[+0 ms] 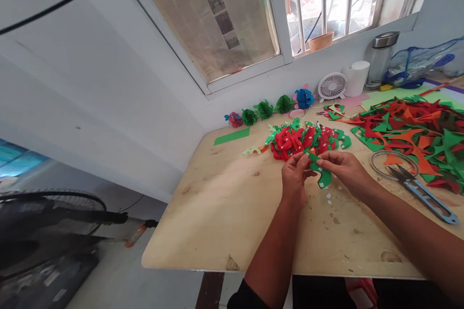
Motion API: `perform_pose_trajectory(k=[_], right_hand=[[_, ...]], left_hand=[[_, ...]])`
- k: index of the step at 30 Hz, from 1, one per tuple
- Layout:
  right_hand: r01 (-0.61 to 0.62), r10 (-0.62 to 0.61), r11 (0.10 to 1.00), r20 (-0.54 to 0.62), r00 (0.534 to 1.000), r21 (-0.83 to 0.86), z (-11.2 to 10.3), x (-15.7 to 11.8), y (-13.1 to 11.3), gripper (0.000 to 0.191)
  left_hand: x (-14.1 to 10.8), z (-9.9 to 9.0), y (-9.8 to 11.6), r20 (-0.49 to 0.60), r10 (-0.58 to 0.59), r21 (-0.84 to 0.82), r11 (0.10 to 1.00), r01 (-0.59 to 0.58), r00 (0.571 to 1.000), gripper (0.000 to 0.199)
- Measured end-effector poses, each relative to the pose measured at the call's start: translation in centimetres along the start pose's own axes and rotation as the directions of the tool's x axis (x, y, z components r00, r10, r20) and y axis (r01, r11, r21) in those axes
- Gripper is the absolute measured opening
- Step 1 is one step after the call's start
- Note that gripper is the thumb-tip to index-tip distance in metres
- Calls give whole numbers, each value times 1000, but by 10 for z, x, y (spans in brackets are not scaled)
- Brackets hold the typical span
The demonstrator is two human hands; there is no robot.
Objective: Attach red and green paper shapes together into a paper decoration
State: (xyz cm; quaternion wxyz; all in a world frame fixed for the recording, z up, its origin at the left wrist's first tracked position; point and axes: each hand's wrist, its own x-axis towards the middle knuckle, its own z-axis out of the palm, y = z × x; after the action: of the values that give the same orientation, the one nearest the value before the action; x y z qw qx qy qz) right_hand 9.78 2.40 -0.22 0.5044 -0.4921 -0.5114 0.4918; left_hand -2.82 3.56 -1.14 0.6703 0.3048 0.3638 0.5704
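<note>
Between my two hands is a curved green cutout (325, 178) with small white squares stuck on it; whether it is felt or paper I cannot tell. My left hand (295, 174) pinches its upper left end. The fingers of my right hand (339, 164) are closed on its upper right edge, partly hiding it. Just beyond my fingers lies a pile of red and green cutouts (290, 140), many dotted with the same white squares. A few loose white squares (328, 196) rest on the wooden table (210, 217) below the cutout.
Thread snips (424, 195) and a metal ring (373, 166) lie at right, before a heap of red, orange and green scraps (413, 135). Along the wall stand honeycomb paper figures (266, 110), a small white fan (332, 87) and a glass bottle (380, 60). A green strip (232, 136) lies back left.
</note>
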Motion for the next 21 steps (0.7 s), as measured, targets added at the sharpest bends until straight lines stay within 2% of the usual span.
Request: perform_pose_trajectory(k=[4,7,11,17,21], right_hand=[[-9,19,996,-108,994,92,-1,2,0,31],[-24,42,991,-136,990,130,-2,2,-1,30],[-25,47,986,-126,991,168,-2,2,-1,27],[-47,70,973,-93,993,227,-4,5,4,28],[-52,80,971,-111,991,235,-3,5,5,28]], left_hand=[[-2,2,-4,36,-66,129,990,60,997,37],[-5,6,-8,55,-76,193,979,64,996,36],[-7,8,-11,101,-18,232,973,-6,995,29],[-5,4,-17,96,67,314,945,-94,993,21],[-4,1,-20,109,96,372,919,-130,989,20]])
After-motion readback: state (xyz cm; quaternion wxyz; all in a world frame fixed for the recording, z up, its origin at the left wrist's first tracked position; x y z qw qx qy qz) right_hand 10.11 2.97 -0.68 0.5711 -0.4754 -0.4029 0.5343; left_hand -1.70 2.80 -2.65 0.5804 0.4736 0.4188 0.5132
